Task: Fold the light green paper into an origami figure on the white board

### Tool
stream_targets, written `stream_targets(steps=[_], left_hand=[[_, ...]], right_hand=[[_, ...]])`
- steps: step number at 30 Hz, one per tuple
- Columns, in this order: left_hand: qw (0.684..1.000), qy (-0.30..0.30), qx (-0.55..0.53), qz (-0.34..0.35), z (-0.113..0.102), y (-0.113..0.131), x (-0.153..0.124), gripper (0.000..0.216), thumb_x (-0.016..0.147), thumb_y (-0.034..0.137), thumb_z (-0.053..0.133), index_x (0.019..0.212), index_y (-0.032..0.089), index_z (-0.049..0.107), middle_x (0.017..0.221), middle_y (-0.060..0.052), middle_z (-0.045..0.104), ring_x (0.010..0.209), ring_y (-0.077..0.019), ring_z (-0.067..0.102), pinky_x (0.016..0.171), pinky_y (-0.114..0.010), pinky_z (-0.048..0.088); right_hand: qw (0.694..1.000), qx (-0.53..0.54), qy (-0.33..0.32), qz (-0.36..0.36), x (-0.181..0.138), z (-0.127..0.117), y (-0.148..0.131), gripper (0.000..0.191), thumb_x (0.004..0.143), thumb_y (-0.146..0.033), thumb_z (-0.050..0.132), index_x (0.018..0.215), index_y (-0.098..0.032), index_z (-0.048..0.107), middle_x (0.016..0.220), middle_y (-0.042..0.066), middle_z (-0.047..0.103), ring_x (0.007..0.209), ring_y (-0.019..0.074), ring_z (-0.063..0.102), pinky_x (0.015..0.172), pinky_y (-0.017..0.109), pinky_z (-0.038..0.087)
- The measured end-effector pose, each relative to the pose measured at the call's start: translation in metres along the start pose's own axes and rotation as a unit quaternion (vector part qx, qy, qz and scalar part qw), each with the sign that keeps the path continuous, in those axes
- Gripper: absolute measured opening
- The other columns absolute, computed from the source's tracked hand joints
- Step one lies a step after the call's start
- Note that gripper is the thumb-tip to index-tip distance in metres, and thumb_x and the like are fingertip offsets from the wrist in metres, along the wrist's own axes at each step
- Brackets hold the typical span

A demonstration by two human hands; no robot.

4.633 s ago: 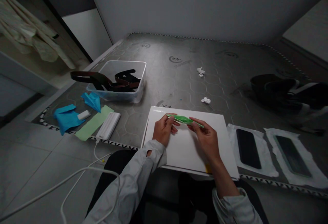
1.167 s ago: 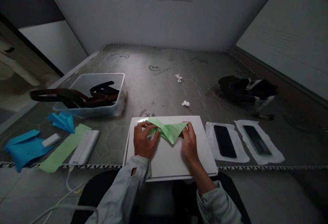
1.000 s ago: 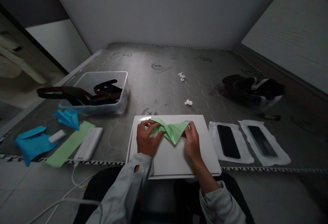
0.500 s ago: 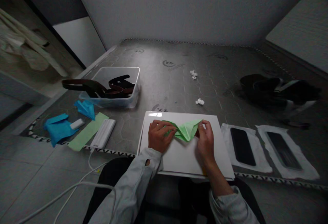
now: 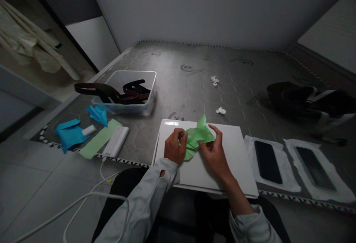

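Observation:
Between my hands is a piece of folded green paper (image 5: 199, 134), held above a flat white box (image 5: 222, 165). My left hand (image 5: 175, 147) pinches its left side between thumb and fingers. On the right, my right hand (image 5: 215, 154) grips the paper's lower right part, thumb in front and index finger raised a little behind. One pointed flap of the paper stands up at the top, and another part hangs below near my left fingers. My fingers cover some of the folds.
Left of the box lie a white power bank (image 5: 116, 141) with a cable, a green paper strip (image 5: 100, 139) and blue folded paper (image 5: 69, 134). A clear plastic bin (image 5: 151, 104) holds belts. Two phones (image 5: 267, 161) rest on white wrappers at right. Crumpled tissues (image 5: 221, 111) lie beyond the box.
The green paper has gone from a wide, spread shape to a turned, bunched one with a flap pointing up. My hands have come closer together, and the view has shifted slightly.

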State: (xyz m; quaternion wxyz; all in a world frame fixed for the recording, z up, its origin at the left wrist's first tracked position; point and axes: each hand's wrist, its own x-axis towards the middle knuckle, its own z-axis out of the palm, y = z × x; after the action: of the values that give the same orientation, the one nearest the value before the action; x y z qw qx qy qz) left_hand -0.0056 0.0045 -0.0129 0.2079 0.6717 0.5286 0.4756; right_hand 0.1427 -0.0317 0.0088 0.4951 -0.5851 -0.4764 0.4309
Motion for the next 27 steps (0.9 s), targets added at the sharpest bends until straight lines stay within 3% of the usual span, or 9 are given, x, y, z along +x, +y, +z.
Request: stream_targets(steps=[3,6,8,11,12,17,22,24,27], left_hand=[[0.996,0.042,-0.037,-0.071,-0.001,-0.001,0.002,0.008,0.093,0.029,0.049,0.092,0.021,0.052,0.074,0.002,0.062,0.064,-0.0125,0.061,0.062,-0.021,0.045],[0.990,0.077,-0.049,-0.108,-0.002,-0.002,0.003,0.010,0.093,0.031,0.049,0.093,0.022,0.052,0.073,0.002,0.060,0.062,-0.0126,0.059,0.060,-0.021,0.043],[0.987,0.088,-0.053,-0.124,-0.002,-0.003,0.003,0.011,0.094,0.031,0.047,0.094,0.022,0.052,0.073,0.002,0.060,0.062,-0.0132,0.059,0.061,-0.022,0.043],[0.981,0.103,-0.054,-0.155,-0.001,-0.005,0.003,0.013,0.095,0.032,0.044,0.098,0.022,0.051,0.074,0.001,0.060,0.065,-0.0148,0.060,0.063,-0.024,0.043],[0.979,0.110,-0.054,-0.165,-0.001,-0.006,0.003,0.014,0.095,0.032,0.043,0.099,0.022,0.051,0.076,0.001,0.061,0.067,-0.0156,0.060,0.064,-0.025,0.043],[0.973,0.126,-0.064,-0.184,0.000,-0.008,0.005,0.013,0.094,0.032,0.042,0.099,0.022,0.049,0.085,-0.003,0.062,0.080,-0.0191,0.062,0.071,-0.028,0.044],[0.967,0.147,-0.069,-0.195,-0.002,-0.006,0.007,0.012,0.095,0.032,0.042,0.098,0.022,0.048,0.087,-0.003,0.062,0.081,-0.0187,0.060,0.072,-0.028,0.043],[0.965,0.151,-0.068,-0.204,-0.002,-0.006,0.008,0.011,0.095,0.031,0.042,0.097,0.023,0.048,0.085,-0.002,0.061,0.079,-0.0183,0.060,0.070,-0.027,0.042],[0.959,0.167,-0.062,-0.221,-0.002,-0.007,0.009,0.010,0.094,0.030,0.042,0.097,0.023,0.049,0.083,-0.001,0.060,0.076,-0.0178,0.059,0.069,-0.026,0.041]], right_hand=[[1.000,0.014,0.027,0.001,0.002,-0.004,0.001,0.060,0.083,-0.027,0.056,0.136,-0.029,0.028,0.074,-0.006,0.056,0.062,0.0135,0.059,0.061,0.027,0.053],[0.997,-0.044,0.070,-0.004,0.004,-0.008,0.004,0.059,0.080,-0.018,0.051,0.135,-0.027,0.032,0.067,-0.007,0.048,0.051,0.0119,0.048,0.047,0.022,0.042],[0.990,-0.086,0.106,-0.027,0.005,-0.010,0.006,0.059,0.077,-0.014,0.048,0.133,-0.026,0.036,0.082,-0.002,0.055,0.058,0.0127,0.050,0.050,0.024,0.043],[0.979,-0.123,0.144,-0.071,0.007,-0.015,0.008,0.053,0.073,-0.012,0.046,0.124,-0.025,0.043,0.119,0.007,0.053,0.087,0.0181,0.058,0.071,0.030,0.049],[0.979,-0.132,0.141,-0.072,0.007,-0.017,0.008,0.048,0.073,-0.012,0.046,0.120,-0.025,0.047,0.122,0.007,0.053,0.090,0.0189,0.058,0.075,0.032,0.049],[0.992,-0.099,0.077,-0.008,0.008,-0.015,0.003,0.026,0.082,-0.028,0.055,0.109,-0.027,0.054,0.103,0.001,0.062,0.065,0.0129,0.055,0.068,0.031,0.051],[0.999,0.008,-0.022,-0.027,0.006,-0.009,0.005,0.032,0.077,-0.032,0.068,0.105,-0.029,0.054,0.123,0.003,0.053,0.099,0.0160,0.062,0.088,0.032,0.054],[0.997,-0.009,-0.044,-0.055,0.005,-0.010,0.005,0.024,0.079,-0.029,0.065,0.101,-0.028,0.056,0.129,0.003,0.047,0.103,0.0156,0.060,0.090,0.031,0.053],[0.990,-0.099,-0.051,-0.090,0.004,-0.012,0.004,0.015,0.083,-0.023,0.057,0.098,-0.027,0.058,0.120,0.005,0.049,0.100,0.0167,0.060,0.085,0.031,0.055]])
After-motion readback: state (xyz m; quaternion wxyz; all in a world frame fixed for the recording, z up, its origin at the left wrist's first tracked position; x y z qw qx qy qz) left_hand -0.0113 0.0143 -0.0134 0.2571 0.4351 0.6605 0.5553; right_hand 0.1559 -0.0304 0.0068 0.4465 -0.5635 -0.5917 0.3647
